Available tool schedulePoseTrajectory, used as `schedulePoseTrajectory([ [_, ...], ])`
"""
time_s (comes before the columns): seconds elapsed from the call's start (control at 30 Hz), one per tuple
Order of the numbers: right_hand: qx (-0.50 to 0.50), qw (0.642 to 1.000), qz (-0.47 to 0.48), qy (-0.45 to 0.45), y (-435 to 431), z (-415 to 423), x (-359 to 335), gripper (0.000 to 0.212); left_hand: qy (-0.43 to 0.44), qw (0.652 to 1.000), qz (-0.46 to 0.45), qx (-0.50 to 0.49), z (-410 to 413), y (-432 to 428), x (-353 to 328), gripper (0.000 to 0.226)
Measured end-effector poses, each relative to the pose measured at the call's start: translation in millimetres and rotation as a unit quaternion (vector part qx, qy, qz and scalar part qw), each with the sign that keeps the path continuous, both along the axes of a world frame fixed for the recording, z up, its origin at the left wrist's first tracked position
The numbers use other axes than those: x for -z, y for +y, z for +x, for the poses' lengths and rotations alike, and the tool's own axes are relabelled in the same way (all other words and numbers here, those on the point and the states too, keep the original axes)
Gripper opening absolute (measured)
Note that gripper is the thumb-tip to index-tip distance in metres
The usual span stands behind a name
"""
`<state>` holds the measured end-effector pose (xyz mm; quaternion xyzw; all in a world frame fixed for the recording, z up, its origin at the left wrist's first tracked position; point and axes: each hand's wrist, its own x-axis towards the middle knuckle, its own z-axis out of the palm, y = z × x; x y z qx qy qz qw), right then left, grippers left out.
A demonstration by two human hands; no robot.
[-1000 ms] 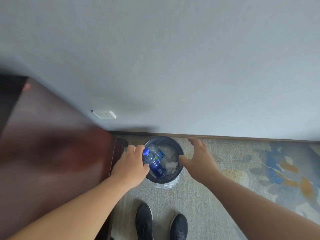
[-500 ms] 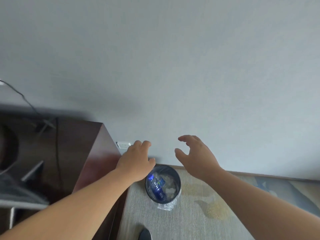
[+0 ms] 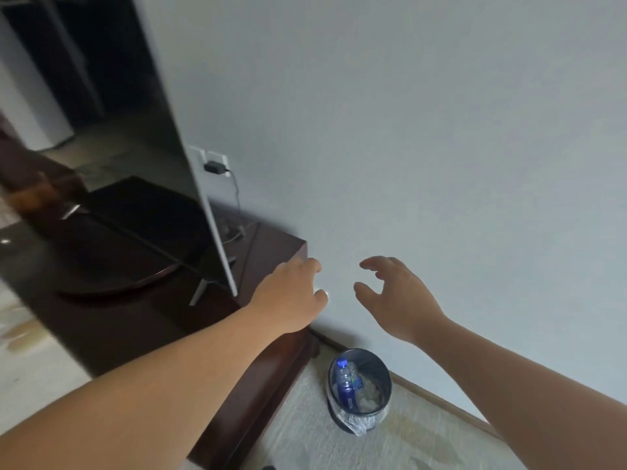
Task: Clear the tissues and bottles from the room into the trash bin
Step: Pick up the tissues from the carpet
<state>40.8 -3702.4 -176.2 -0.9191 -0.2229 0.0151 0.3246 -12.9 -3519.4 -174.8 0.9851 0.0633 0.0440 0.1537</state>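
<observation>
A small dark trash bin (image 3: 385,407) with a clear liner stands on the carpet by the wall, low in the view. Inside it lies a blue-capped bottle (image 3: 344,379) with a blue label, beside crumpled tissues (image 3: 369,393). My left hand (image 3: 291,296) hovers above the corner of the dark wooden cabinet, fingers loosely curled, holding nothing. My right hand (image 3: 397,295) is raised in front of the wall, fingers spread, holding nothing. Both hands are well above the bin.
A dark wooden cabinet (image 3: 142,320) fills the left, with a flat television (image 3: 112,96) standing on it. A plugged-in charger (image 3: 215,167) and its cable hang on the grey wall (image 3: 441,130). Patterned carpet (image 3: 390,449) lies below.
The bottle left my left hand and now lies in the bin. Both hands rose away from the bin, and the view swung up and left onto the cabinet and television.
</observation>
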Motion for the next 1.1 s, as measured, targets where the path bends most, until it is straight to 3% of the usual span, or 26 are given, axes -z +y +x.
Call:
schedulePoseTrajectory([
  [0.53, -0.231, 0.971, 0.019, -0.064, 151.6, -134.9, -65.4, 0.04, -0.076, 0.973, 0.025, -0.215, -217.8, 108.7, -75.2, 0.046],
  [0.9, -0.431, 0.9, 0.022, -0.058, 327.6, -349.5, -74.8, 0.04, -0.045, 0.913, 0.021, -0.406, -478.0, 237.3, -80.1, 0.048],
  [1.1, -0.523, 0.849, 0.008, -0.071, 406.6, -471.8, -75.2, 0.045, -0.044, 0.861, 0.023, -0.507, -613.9, 274.2, -73.8, 0.049],
])
